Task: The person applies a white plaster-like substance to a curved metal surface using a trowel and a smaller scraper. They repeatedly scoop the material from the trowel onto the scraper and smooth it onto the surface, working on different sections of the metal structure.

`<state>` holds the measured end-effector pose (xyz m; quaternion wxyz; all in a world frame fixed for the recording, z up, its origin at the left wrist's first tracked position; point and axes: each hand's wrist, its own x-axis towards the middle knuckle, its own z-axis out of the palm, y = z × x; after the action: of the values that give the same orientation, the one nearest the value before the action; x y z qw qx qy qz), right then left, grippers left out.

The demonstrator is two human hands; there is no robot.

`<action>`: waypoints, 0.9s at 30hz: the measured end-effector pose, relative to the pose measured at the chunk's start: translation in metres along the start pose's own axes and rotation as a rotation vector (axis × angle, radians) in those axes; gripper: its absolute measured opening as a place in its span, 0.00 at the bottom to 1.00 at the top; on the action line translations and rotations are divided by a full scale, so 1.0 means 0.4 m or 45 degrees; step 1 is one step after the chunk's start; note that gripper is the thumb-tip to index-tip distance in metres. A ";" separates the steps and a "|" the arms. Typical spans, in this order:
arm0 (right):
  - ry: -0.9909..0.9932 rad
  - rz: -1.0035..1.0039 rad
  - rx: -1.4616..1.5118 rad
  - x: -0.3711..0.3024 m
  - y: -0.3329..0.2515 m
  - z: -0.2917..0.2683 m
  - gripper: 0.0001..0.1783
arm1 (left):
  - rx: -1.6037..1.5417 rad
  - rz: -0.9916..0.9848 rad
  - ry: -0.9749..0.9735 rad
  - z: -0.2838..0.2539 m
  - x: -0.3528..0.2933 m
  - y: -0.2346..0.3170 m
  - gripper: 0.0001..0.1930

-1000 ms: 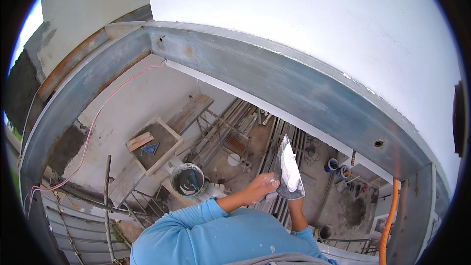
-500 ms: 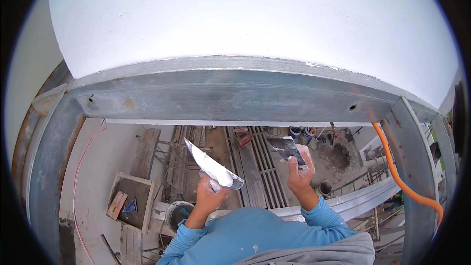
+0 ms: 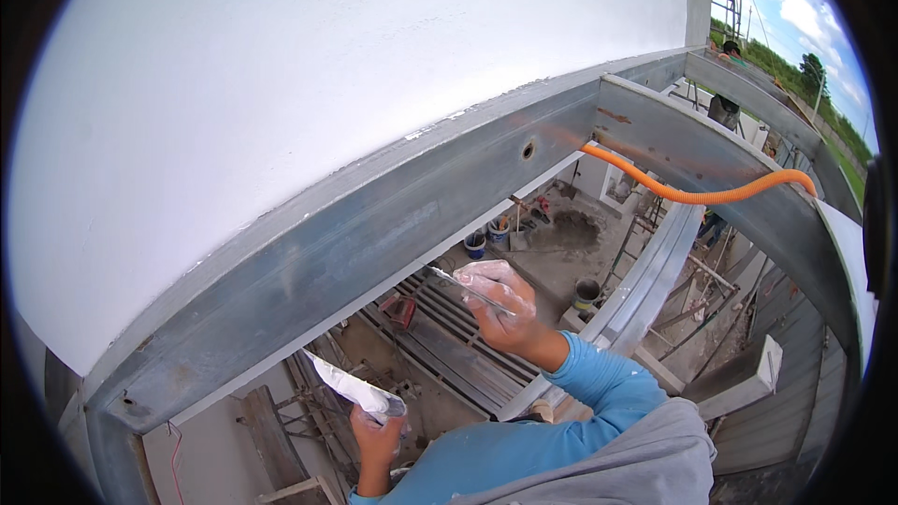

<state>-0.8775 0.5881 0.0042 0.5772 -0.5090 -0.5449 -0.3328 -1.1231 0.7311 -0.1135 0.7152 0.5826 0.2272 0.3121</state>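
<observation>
My left hand (image 3: 374, 438) grips a flat metal putty blade from below. A thick white heap of putty (image 3: 348, 385) covers most of that blade's top. Higher and to the right, my right hand (image 3: 505, 304) is closed round a second putty blade (image 3: 447, 276), seen nearly edge-on. White smears coat the fingers of my right hand. Both blades are held apart from the white wall (image 3: 374, 65), and a grey steel beam (image 3: 365, 234) runs along the wall's lower edge in front of me.
An orange corrugated hose (image 3: 711, 194) crosses the steel side beam (image 3: 673, 136) on the right. Far below lie planks, metal bars (image 3: 468, 355), buckets (image 3: 475, 243) and a shovel. A wooden piece (image 3: 739, 379) juts out at the lower right; scaffold tubes stand beyond.
My view has swung to the right, bringing sky and greenery in. My right hand has turned, so its blade shows edge-on instead of flat. The left hand still holds its loaded blade.
</observation>
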 end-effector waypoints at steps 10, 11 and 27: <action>-0.275 -1.097 -0.928 0.514 -0.078 0.114 0.26 | 0.074 0.126 -0.210 -0.016 -0.027 0.026 0.25; -0.317 -1.195 -0.934 0.541 -0.081 0.166 0.26 | 0.034 0.179 -0.161 -0.022 -0.040 0.015 0.25; -0.521 -1.542 -0.882 0.618 -0.206 0.570 0.28 | 0.020 0.169 0.159 -0.135 -0.134 -0.004 0.26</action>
<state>-0.9753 0.8255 0.2365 -0.0161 -0.3236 -0.6916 -0.6455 -1.1976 0.7300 -0.1288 0.6728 0.5815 0.2347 0.3926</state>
